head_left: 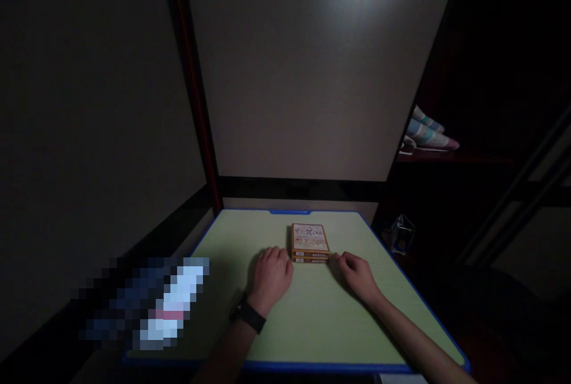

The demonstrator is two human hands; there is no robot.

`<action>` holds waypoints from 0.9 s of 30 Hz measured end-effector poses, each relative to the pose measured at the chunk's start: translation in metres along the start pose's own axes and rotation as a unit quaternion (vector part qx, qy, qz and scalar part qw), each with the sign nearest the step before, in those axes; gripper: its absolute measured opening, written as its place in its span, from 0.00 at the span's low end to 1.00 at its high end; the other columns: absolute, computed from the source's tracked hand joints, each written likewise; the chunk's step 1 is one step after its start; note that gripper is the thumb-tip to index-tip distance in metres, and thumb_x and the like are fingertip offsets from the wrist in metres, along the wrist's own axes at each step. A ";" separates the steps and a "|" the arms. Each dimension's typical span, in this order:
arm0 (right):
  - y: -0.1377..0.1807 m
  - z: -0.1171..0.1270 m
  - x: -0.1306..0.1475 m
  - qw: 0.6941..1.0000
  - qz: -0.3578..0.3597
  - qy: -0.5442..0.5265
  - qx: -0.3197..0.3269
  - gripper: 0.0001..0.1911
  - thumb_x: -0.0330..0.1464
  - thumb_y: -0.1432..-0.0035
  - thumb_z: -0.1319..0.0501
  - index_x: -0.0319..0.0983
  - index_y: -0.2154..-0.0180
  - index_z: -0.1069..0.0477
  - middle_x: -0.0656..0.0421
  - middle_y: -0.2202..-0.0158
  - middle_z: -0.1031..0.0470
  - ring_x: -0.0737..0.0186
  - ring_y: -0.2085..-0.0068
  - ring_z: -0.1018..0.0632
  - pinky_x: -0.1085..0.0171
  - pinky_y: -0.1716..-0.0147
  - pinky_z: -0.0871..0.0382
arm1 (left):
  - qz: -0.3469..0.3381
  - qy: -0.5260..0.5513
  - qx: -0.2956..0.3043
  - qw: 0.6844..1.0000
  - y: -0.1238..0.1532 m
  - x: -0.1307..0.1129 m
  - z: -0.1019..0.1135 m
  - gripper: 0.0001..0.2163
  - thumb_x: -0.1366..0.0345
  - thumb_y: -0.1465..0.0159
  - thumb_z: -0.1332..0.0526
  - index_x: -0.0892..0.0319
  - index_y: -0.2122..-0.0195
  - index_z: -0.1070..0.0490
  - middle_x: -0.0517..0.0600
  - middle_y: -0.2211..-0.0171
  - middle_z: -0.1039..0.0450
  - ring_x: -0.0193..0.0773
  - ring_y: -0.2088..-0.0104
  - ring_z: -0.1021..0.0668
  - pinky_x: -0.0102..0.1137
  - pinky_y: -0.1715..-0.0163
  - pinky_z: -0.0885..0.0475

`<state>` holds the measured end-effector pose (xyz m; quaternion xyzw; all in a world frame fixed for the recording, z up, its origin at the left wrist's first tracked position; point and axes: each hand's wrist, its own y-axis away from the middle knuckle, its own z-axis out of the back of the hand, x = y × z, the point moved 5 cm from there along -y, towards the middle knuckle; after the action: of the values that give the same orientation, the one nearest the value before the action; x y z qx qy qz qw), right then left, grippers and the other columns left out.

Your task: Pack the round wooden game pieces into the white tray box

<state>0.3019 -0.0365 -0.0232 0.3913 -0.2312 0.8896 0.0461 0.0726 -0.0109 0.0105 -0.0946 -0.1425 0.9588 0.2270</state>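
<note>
On the green table (312, 324), two stacked orange-edged, pale-topped boxes (310, 241) between loosely curled fingers (272, 252).

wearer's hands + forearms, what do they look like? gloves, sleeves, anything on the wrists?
No gloves on either hand. The left hand has a dark, broad wristband at the wrist, possibly a watch; its face can't be made out. The right hand has nothing at the wrist. No sleeve shows on the right forearm; the left one is dim. No cables visible.

The boxes (311, 239) look like printed card, the tabletop (321, 324) smooth, the wall panel (307, 75) faintly glossy.
</note>
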 end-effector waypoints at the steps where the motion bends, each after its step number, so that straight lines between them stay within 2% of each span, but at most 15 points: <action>1: -0.001 0.000 -0.001 1.000 0.001 0.001 -0.001 0.31 0.60 0.42 0.53 0.44 0.83 0.44 0.62 0.85 0.38 0.64 0.79 0.36 0.64 0.78 0.45 | 0.024 -0.016 -0.006 1.000 0.003 0.009 0.005 0.12 0.68 0.32 0.49 0.62 0.61 0.25 0.59 0.61 0.24 0.50 0.55 0.23 0.42 0.53 0.30; 5: -0.002 -0.004 -0.003 1.000 0.010 0.010 0.015 0.28 0.57 0.42 0.52 0.43 0.83 0.43 0.62 0.85 0.37 0.64 0.79 0.35 0.64 0.78 0.45 | 0.092 -0.081 -0.040 0.992 0.029 0.046 0.021 0.13 0.64 0.31 0.49 0.63 0.60 0.25 0.60 0.59 0.24 0.54 0.53 0.25 0.46 0.52 0.32; 7: -0.002 -0.005 -0.003 1.000 0.015 0.013 0.023 0.27 0.55 0.42 0.52 0.43 0.83 0.43 0.62 0.85 0.37 0.63 0.79 0.35 0.64 0.78 0.45 | 0.123 -0.136 -0.081 0.980 0.046 0.062 0.025 0.15 0.63 0.31 0.48 0.63 0.54 0.25 0.63 0.50 0.26 0.63 0.45 0.29 0.56 0.46 0.38; 9: -0.001 -0.006 -0.002 0.999 0.017 0.014 0.026 0.27 0.54 0.42 0.51 0.43 0.83 0.42 0.61 0.85 0.37 0.63 0.79 0.35 0.64 0.78 0.45 | 0.148 -0.183 -0.089 0.968 0.058 0.077 0.023 0.16 0.63 0.32 0.48 0.63 0.53 0.24 0.63 0.46 0.28 0.69 0.44 0.31 0.63 0.46 0.42; 12: 0.000 -0.006 0.000 0.999 0.019 0.016 0.031 0.26 0.54 0.42 0.51 0.43 0.83 0.42 0.61 0.85 0.37 0.63 0.80 0.35 0.64 0.77 0.46 | 0.187 -0.228 -0.106 0.950 0.067 0.095 0.020 0.18 0.60 0.31 0.48 0.65 0.51 0.24 0.65 0.46 0.28 0.74 0.44 0.31 0.66 0.46 0.44; 16: 0.000 -0.005 0.001 0.999 0.019 0.020 0.033 0.26 0.53 0.43 0.52 0.43 0.83 0.43 0.61 0.85 0.37 0.63 0.79 0.35 0.64 0.77 0.46 | 0.211 -0.253 -0.128 0.935 0.067 0.106 0.017 0.21 0.57 0.32 0.47 0.65 0.47 0.25 0.67 0.43 0.30 0.76 0.47 0.29 0.70 0.46 0.46; 21: -0.001 -0.004 -0.001 0.999 0.009 0.022 0.046 0.26 0.55 0.44 0.52 0.43 0.82 0.43 0.61 0.85 0.37 0.63 0.79 0.35 0.64 0.77 0.46 | 0.237 -0.226 -0.118 0.937 0.066 0.109 0.013 0.21 0.58 0.31 0.47 0.64 0.44 0.27 0.68 0.42 0.31 0.70 0.53 0.23 0.70 0.46 0.44; 27: 0.001 -0.003 -0.001 0.999 0.011 0.016 0.046 0.28 0.57 0.44 0.51 0.43 0.83 0.42 0.62 0.85 0.37 0.63 0.80 0.35 0.64 0.78 0.45 | 0.236 -0.190 -0.139 0.943 0.069 0.108 0.018 0.22 0.59 0.32 0.47 0.65 0.42 0.29 0.69 0.42 0.31 0.72 0.49 0.25 0.71 0.45 0.47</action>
<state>0.3004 -0.0362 -0.0266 0.3763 -0.1930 0.9059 0.0221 -0.0550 -0.0237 -0.0068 0.0276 -0.2885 0.9557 -0.0520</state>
